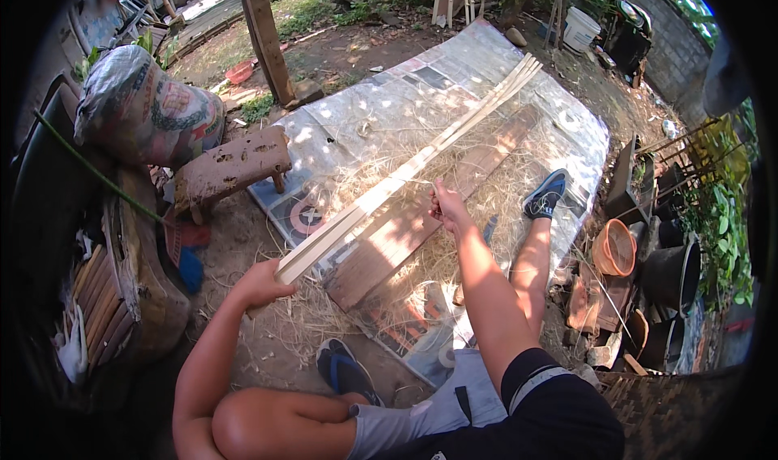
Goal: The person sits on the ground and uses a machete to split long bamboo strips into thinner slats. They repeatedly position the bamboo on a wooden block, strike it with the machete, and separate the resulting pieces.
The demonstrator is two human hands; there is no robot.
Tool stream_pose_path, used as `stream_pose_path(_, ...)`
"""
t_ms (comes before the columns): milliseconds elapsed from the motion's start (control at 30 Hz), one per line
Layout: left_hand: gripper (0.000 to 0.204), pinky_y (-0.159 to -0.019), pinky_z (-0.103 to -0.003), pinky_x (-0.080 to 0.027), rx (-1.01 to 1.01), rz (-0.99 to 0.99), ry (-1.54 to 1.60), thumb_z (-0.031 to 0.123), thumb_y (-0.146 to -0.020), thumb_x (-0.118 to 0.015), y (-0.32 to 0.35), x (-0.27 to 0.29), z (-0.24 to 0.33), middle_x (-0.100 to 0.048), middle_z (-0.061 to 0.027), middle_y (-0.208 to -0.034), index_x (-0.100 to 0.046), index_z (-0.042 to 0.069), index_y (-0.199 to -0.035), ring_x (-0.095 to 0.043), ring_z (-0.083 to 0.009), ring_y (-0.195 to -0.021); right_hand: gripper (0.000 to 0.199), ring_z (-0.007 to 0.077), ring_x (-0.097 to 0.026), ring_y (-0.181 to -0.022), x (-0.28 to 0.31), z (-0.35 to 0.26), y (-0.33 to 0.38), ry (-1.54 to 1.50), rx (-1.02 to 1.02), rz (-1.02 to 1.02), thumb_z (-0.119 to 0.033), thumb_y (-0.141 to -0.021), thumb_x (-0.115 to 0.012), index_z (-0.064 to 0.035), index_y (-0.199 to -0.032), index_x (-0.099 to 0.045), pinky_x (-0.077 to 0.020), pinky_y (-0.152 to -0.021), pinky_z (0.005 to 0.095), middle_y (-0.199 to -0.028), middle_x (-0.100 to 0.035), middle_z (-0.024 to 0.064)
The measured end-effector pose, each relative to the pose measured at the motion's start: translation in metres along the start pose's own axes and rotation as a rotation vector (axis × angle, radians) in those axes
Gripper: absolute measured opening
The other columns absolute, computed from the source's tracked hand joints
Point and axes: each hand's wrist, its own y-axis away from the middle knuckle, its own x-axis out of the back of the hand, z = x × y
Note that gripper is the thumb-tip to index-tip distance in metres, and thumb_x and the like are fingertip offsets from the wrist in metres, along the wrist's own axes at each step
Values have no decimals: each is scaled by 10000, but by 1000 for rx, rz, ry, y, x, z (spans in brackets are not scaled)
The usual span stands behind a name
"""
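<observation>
Black sleeve [563, 415], left hand [263, 283] around long, pale, flat strips [387, 186], right hand [447, 206] clenched

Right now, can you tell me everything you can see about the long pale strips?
The long pale strips look like split bamboo or wood: thin, straight, cream-coloured. They're gathered in a narrow bundle, with gaps between some strips at both ends. The left hand grips the near end, and the bundle slants away to the right, above the printed sheet and alongside the brown plank. I can't tell whether the far end touches the sheet.
</observation>
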Motion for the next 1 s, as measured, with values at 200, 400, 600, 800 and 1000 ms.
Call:
stream_pose_path(200, 627, -832, -412, -545, -10, 31, -32, 367, -754, -849, 10, 17, -4, -725, -215, -1020, -644, -55, -1170, -704, -311, -920, 391, 97, -563, -642, -33, 2, 35, 325, -54, -471, -415, -1070, -571, -99, -1298, -598, -454, -570, 240, -840, -666, 21)
stream_pose_path(400, 533, -698, -376, -542, -81, 14, -85, 332, -788, -851, -4, 15, -10, -710, -160, -923, -647, -40, -1111, -680, -228, -765, 354, 113, -515, -595, -4, 3, -7, 631, -15, -138, -387, -1046, -605, -36, -1073, -640, -434, -525, 276, -772, -584, 14)
stream_pose_path(600, 575, -807, -400, -538, -44, -14, 0, 357, -778, -832, -9, -15, -28, -715, -211, -1009, -654, -32, -1161, -695, -308, -905, 288, 148, -568, -665, -35, -35, 5, 470, 268, 28, -292, -1047, -555, -16, -1067, -638, -467, -564, 319, -792, -611, 47)
stream_pose_path(800, 605, -883, -423, -534, -30, 42, -102, 370, -759, -836, -5, 2, -32, -717, -244, -1080, -653, -32, -1172, -702, -369, -995, 313, 181, -631, -723, -48, -2, 36, 825, 150, -326, -243, -1050, -511, 24, -1173, -621, -504, -628, 354, -854, -673, 81)
stream_pose_path(1000, 610, -873, -426, -535, -31, 17, -128, 395, -739, -845, -11, 1, -13, -717, -251, -1076, -662, -32, -1135, -693, -389, -1001, 256, 224, -596, -592, -27, -5, -2, 486, 321, 329, -301, -1069, -549, -64, -1075, -644, -512, -556, 363, -787, -642, 89)
